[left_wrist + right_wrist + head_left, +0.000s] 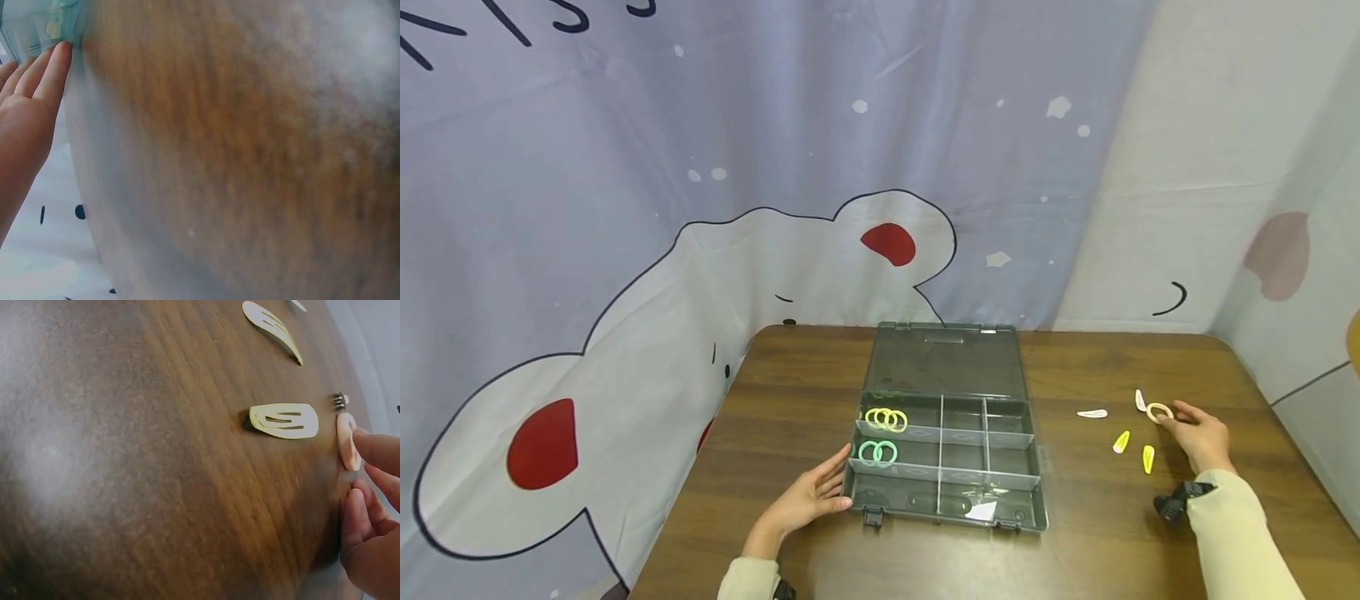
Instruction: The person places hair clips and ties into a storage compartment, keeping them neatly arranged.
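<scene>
My right hand [1202, 437] is at the right side of the table, its fingers on a cream hair tie [1159, 412]. In the right wrist view that hair tie [348, 442] appears nearly edge-on at the fingertips. Close by lie two yellow snap hair clips [1122, 442] and two white ones [1092, 413]. My left hand [808, 497] rests against the left side of a grey see-through compartment box [955, 477], fingers straight in the left wrist view. Inside the box, yellow hair ties [886, 419] fill part of the back left compartment and green hair ties [877, 452] lie in the middle left one.
The box's lid [946, 360] is folded back toward the rear of the wooden table [1097, 533]. Clear dividers [940, 454] split the box into several compartments. A printed curtain [820, 125] hangs right behind the table and along its sides.
</scene>
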The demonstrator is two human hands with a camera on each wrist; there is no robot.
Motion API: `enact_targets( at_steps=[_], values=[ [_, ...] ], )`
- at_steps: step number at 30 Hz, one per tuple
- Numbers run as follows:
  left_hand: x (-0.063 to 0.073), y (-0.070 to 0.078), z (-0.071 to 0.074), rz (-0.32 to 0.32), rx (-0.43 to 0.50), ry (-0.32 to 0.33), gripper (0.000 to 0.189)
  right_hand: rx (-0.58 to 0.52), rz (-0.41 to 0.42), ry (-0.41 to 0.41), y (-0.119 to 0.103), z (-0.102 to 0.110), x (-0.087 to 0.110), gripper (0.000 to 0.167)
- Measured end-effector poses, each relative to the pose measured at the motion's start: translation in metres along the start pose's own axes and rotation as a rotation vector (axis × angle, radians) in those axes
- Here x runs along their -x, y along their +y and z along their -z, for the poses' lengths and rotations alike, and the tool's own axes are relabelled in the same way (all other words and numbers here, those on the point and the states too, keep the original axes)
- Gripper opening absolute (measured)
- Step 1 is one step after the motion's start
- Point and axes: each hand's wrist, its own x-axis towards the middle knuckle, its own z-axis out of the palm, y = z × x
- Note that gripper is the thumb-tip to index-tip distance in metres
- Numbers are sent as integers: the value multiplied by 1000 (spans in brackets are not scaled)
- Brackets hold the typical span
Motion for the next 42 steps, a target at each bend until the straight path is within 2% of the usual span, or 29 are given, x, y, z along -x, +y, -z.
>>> enact_targets(
  at_steps=[5, 14, 21, 31, 34, 40, 42],
  values=[
    [-1, -1, -1, -2, -7, -3, 87, 40, 18, 4, 3, -2, -1, 59],
    [0, -3, 0, -12, -16, -7, 88, 41, 62, 66, 10, -4, -2, 45],
    [1, -3, 0, -5, -2, -4, 88, 100, 93, 137, 15, -6, 1, 30],
    [1, -3, 0, -6, 3, 2, 86, 123, 86, 180, 8, -6, 2, 33],
    [1, -3, 0, -15, -5, 1, 87, 94, 93, 178, 8, -7, 2, 32],
    [1, -4, 1, -23, -14, -9, 87, -84, 112, 142, 8, -11, 2, 31],
    [0, -4, 1, -20, -9, -7, 87, -114, 112, 147, 6, -12, 3, 30]
  ],
)
